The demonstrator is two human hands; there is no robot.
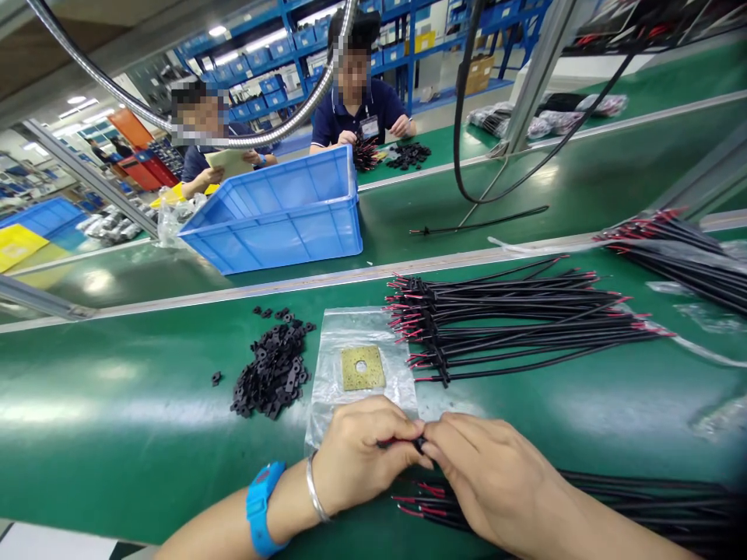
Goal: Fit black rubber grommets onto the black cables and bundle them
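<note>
My left hand (370, 447), with a blue wristband and a silver bangle, pinches between thumb and forefinger. Fingertip to fingertip with it, my right hand (496, 470) is closed too. Between them shows a bit of a black cable end (419, 442), with a trace of red at my left thumb; the fingers hide most of it. Just beyond lies a clear plastic bag (330, 373) under a yellowish square plate (352, 372) with a round hole. Left of the bag is a heap of small black plastic pieces (271, 369). More black cables (432, 502) with red wire ends lie below my right hand.
Black cables fitted with black pieces (502, 319) lie in a row at right, another bundle (689, 253) beyond. A blue bin (280, 229) stands behind the metal rail (315, 276). Two co-workers sit across. A black cord loop (461, 140) and metal hose (262, 140) hang overhead.
</note>
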